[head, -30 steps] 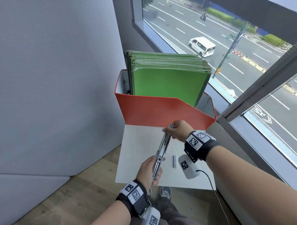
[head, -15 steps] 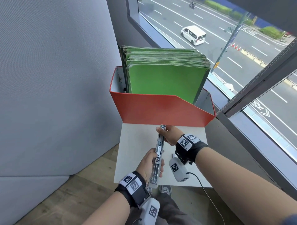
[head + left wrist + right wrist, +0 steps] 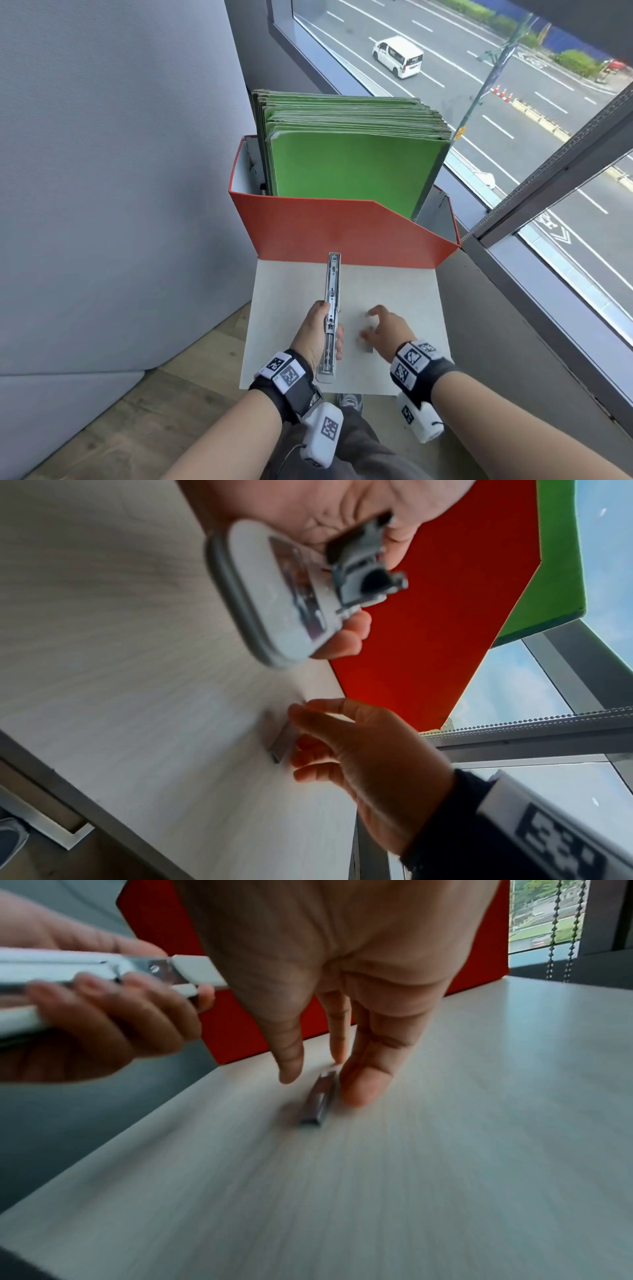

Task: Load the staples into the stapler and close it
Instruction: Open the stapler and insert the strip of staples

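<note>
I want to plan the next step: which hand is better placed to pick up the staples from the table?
The right hand: its open fingers reach down around the staples on the table, while the left hand holds the opened stapler.

The right hand (image 3: 329, 961) reaches down with fingertips (image 3: 356, 1093) beside a staple strip (image 3: 320, 1099) on the pale table (image 3: 479, 1123), while the left hand (image 3: 103, 1031) grips the opened stapler (image 3: 103, 969).

This looks like an office, several floors up. A red file box (image 3: 342, 229) packed with green folders (image 3: 349, 161) stands on a small pale desk (image 3: 394, 284) between a grey padded partition (image 3: 113, 171) and a big window (image 3: 479, 85) overlooking a multi-lane road.
</note>
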